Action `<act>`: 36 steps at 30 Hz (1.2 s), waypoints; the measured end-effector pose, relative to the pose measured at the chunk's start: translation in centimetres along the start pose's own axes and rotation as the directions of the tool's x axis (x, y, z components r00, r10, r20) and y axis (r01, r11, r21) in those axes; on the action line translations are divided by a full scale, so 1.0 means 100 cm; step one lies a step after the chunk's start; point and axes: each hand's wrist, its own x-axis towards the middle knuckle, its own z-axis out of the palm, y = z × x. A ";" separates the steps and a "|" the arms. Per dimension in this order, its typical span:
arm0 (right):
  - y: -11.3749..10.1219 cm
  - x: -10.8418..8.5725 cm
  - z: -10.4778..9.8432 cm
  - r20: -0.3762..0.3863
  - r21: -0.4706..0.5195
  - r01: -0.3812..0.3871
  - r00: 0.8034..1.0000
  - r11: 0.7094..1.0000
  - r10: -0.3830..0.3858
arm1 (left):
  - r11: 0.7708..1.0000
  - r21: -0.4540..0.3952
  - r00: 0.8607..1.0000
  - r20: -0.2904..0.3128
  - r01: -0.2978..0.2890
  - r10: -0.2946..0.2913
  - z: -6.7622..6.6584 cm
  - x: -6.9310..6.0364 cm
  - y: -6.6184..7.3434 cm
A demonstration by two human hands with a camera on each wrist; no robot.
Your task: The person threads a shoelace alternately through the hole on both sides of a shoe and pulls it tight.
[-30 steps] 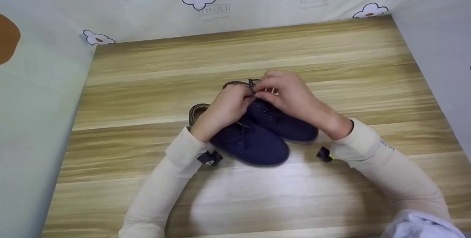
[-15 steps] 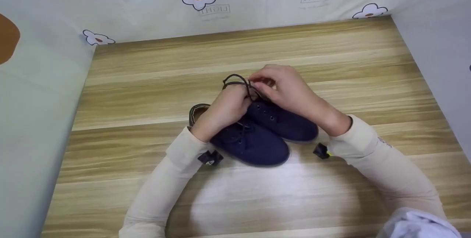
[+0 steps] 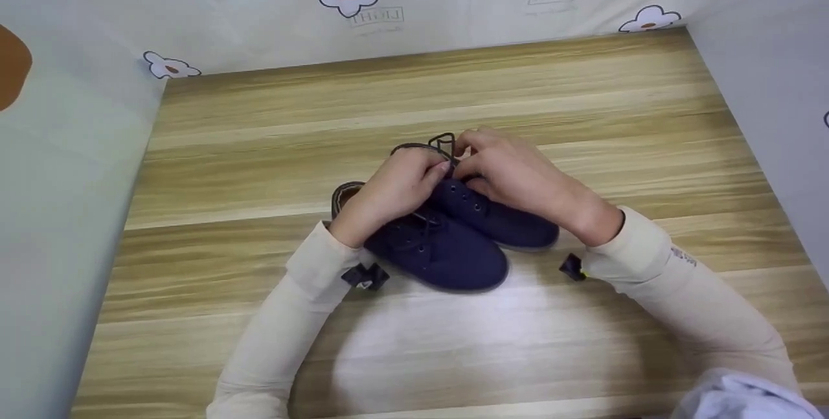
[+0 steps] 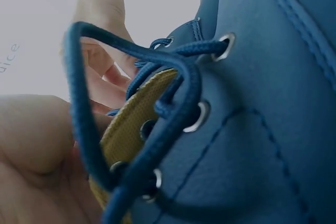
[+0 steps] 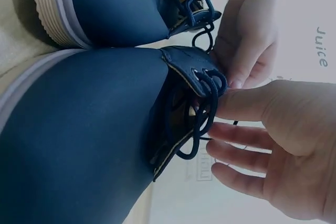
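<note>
Two dark blue lace-up shoes lie side by side: a nearer shoe (image 3: 463, 257) and a farther shoe (image 3: 518, 221). My left hand (image 3: 405, 179) is at the farther shoe's opening, its thumb and finger pinching the dark shoelace (image 3: 444, 140) by the upper eyelets. From the other side, my right hand (image 3: 518, 173) meets the same lace between thumb and index finger, its other fingers spread. In the right wrist view, lace loops (image 5: 210, 95) hang beside the right thumb (image 5: 244, 103). A loose lace loop (image 4: 79, 103) of the nearer shoe fills the left wrist view.
The shoes rest on a wood-grain tabletop (image 3: 278, 134). Behind it rises a pale curtain (image 3: 453, 4) printed with flowers, and pale panels flank both sides. A small black wrist device (image 3: 366, 276) sits under the left cuff, another black device (image 3: 572, 267) by the right.
My right hand first drew back and up, then came down and right towards the eyelets. The lace loop above my left hand is now smaller and farther right. The shoes stay put.
</note>
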 end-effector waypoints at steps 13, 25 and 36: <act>-0.003 0.000 0.008 -0.034 -0.449 0.084 0.993 0.890 -0.111 | 0.999 -0.049 1.000 -0.005 0.019 -0.019 -0.002 -0.003 0.000; 0.008 0.003 0.010 -0.081 0.149 -0.132 0.986 0.980 0.145 | 0.995 -0.093 0.996 0.083 0.028 -0.020 -0.006 -0.008 -0.001; 0.000 0.010 0.001 -0.061 0.518 -0.325 0.908 0.791 0.414 | 0.999 -0.028 0.997 0.064 -0.034 0.036 0.000 -0.007 -0.004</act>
